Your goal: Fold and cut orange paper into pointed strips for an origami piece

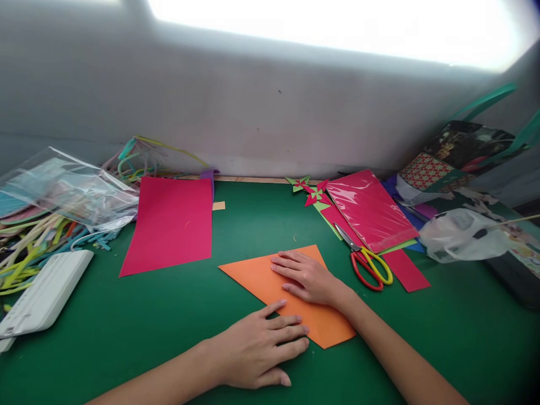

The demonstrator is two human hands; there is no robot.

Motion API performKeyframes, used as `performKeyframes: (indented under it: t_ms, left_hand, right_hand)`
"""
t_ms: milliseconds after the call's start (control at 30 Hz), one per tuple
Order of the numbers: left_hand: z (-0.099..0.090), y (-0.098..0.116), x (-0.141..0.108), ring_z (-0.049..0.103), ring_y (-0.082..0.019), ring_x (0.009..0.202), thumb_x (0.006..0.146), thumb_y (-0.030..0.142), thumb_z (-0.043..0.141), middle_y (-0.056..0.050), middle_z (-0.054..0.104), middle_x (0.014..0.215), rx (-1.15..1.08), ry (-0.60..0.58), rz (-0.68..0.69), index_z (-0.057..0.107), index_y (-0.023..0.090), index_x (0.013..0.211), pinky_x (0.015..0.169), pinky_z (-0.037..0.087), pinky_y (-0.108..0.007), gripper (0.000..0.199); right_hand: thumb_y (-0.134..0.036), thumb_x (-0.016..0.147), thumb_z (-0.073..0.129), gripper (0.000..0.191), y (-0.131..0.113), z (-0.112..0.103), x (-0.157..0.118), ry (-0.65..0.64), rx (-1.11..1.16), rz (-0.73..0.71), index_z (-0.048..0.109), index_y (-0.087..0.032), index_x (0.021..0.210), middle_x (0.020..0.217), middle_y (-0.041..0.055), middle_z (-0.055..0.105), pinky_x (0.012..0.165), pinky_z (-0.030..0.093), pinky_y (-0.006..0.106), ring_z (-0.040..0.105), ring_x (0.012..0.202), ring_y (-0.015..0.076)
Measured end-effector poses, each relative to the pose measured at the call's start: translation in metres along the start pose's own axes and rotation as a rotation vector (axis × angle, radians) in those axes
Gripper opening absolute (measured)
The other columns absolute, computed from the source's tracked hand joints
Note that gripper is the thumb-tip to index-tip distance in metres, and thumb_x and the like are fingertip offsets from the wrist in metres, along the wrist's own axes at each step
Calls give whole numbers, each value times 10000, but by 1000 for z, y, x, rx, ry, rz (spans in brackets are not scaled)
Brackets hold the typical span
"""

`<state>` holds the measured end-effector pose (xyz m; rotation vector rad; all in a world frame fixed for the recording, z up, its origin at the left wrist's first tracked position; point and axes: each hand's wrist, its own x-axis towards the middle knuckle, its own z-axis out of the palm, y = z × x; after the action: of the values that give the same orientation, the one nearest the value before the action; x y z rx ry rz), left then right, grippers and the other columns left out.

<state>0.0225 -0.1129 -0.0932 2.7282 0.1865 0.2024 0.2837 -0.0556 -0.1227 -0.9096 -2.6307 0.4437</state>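
Fingers (287, 274) loosely parted, gripping nothing, the right hand (314, 279) lay on orange paper (261, 277), the left hand (260, 346) at its near edge.

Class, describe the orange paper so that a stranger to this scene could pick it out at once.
Start at the green table and find the right hand, with the left hand nearer the viewer. Under the right hand lies the orange paper, sharp-cornered on the left; its colour sets it apart from the crimson sheet and the film-wrapped crimson paper farther back.
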Motion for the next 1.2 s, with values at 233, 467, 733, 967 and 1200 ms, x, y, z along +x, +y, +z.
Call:
performKeyframes:
  t_ms: [233,467,733,967,1200]
  left_hand:
    - [12,-5,12,219,-247,1624,1102,603,315,-73,231,1736,-70,-42,-96,126,163,1706,1353,101,-440,770]
    - [15,12,13,220,-250,1622,1085,617,362,-45,229,1731,-103,-35,-66,110,175,1705,1363,104,-467,802]
    - [14,22,20,250,-237,1612,1111,568,318,-59,253,1722,-126,-25,-35,97,152,1701,1361,40,-434,756]
    - [14,12,-7,330,-241,1586,1099,585,370,-54,322,1705,51,66,-214,143,193,1703,1353,35,-438,755]
    - [1,-13,-54,361,-231,1571,1111,520,406,-49,347,1697,298,104,-372,201,212,1696,1337,-80,-429,692]
  right_hand:
    - [-294,1042,609,551,1,3,1,17,1,-2,495,-253,1579,1589,49,550,1238,426,490,453,1507,282]
    - [-313,1058,588,549,0,0,0,-1,-2,3,477,-253,1592,1600,51,537,1247,410,504,436,1518,286]
    - [-316,1055,587,559,0,0,0,-6,-5,3,468,-265,1599,1604,55,532,1232,428,513,443,1513,292]
    - [-301,1053,585,564,-1,0,0,-5,-7,1,462,-264,1602,1603,55,533,1235,424,517,438,1517,291]
    - [-314,1054,590,563,0,1,0,-6,-10,-2,466,-263,1601,1591,62,545,1230,427,528,457,1504,304]
